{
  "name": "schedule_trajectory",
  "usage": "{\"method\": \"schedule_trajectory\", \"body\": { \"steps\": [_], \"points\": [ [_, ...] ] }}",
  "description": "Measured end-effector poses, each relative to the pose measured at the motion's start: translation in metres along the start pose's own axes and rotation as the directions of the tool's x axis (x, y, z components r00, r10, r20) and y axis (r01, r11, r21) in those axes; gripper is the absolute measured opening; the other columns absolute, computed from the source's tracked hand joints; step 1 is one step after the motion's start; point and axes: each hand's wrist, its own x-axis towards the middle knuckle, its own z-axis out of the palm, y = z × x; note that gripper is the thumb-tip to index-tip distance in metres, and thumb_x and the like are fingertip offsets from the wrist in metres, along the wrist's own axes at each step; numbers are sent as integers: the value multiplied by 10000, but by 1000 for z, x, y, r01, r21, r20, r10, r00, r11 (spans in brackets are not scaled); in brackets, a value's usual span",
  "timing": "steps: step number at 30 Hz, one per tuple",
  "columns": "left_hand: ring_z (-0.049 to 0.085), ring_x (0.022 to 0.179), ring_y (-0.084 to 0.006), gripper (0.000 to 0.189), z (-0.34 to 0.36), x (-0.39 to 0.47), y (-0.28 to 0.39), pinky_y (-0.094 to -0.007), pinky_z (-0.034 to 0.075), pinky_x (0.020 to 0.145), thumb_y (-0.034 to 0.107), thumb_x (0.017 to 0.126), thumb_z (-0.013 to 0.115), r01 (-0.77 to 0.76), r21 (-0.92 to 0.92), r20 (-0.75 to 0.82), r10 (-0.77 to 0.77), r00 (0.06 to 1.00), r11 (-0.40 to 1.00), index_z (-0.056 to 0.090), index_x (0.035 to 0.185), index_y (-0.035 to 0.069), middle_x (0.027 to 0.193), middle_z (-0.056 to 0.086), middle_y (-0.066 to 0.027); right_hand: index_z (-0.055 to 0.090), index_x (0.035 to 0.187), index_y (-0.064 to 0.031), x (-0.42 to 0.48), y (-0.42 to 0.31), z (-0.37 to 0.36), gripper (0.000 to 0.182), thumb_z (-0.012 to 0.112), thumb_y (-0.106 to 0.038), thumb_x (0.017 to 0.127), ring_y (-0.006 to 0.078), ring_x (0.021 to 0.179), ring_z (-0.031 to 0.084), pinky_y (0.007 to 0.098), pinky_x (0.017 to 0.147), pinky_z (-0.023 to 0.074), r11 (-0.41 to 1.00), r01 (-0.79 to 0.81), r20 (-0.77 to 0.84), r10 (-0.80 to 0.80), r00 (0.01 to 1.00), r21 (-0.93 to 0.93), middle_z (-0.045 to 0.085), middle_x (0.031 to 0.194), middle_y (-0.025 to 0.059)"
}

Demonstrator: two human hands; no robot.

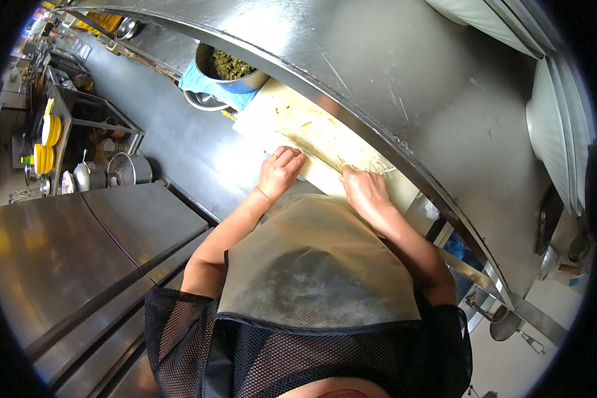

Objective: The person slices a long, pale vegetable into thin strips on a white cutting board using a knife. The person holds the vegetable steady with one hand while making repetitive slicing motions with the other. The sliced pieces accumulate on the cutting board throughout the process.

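Observation:
A pale cutting board (pixel 398 186) lies on the counter below a raised steel shelf. Thin pale shreds of food, perhaps a sliced vegetable (pixel 341 144), are spread over it. My left hand (pixel 281 171) is at the board's near edge, its fingers curled and close together; what they hold is hidden. To its right, my right hand (pixel 365 191) is closed beside the shreds. A long thin straight-edged thing (pixel 313 153), perhaps a knife blade, runs from my right fingers up and left past my left fingertips. The right hand's grip on it is partly hidden.
Beyond the board stands a steel pot (pixel 246 82) of chopped dark green food, with a blue cloth (pixel 219 92) and a steel bowl (pixel 204 101) beside it. The steel shelf (pixel 328 59) overhangs the board and bears stacked white bowls (pixel 552 119). A steel cabinet (pixel 54 248) is at the left.

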Motion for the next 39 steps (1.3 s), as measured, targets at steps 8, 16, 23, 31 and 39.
{"method": "schedule_trajectory", "body": {
  "steps": [8,16,23,31,39],
  "points": [
    [627,825,-216,227,2,0,2,-328,545,671,7,692,695,1,4,3,-1,1000,1000,694,913,58,883,651,-37,600,899,27,11,1,21,207,565,-175,929,408,697,674,519,646,517,1000,-11,32,12,999,-14,650,698,242],
    [624,829,-219,252,-3,0,-2,-329,542,690,-5,686,682,-41,14,30,40,999,999,679,935,38,897,653,-44,614,911,23,7,-3,4,204,584,-178,926,385,688,683,491,623,530,983,6,-46,2,999,184,652,674,218],
    [618,819,-203,231,-2,5,2,-328,535,695,22,691,691,-45,37,3,45,999,998,676,918,61,886,649,-23,629,896,6,25,-6,13,230,583,-216,936,390,729,685,491,650,538,977,-137,120,118,986,165,663,727,226],
    [596,826,-187,195,-5,8,2,-332,495,697,69,735,706,-34,51,36,32,999,998,685,924,111,880,622,2,622,916,10,22,-17,-11,249,602,-238,929,408,748,677,508,667,531,1000,-22,-35,22,999,-9,660,739,240],
    [578,778,-194,185,10,15,15,-338,478,669,157,736,737,-284,-243,211,336,918,928,706,914,119,847,612,-1,586,943,28,-42,-10,-17,234,531,-199,960,397,629,654,505,558,508,962,-199,87,218,972,-186,625,679,240]
  ]
}}
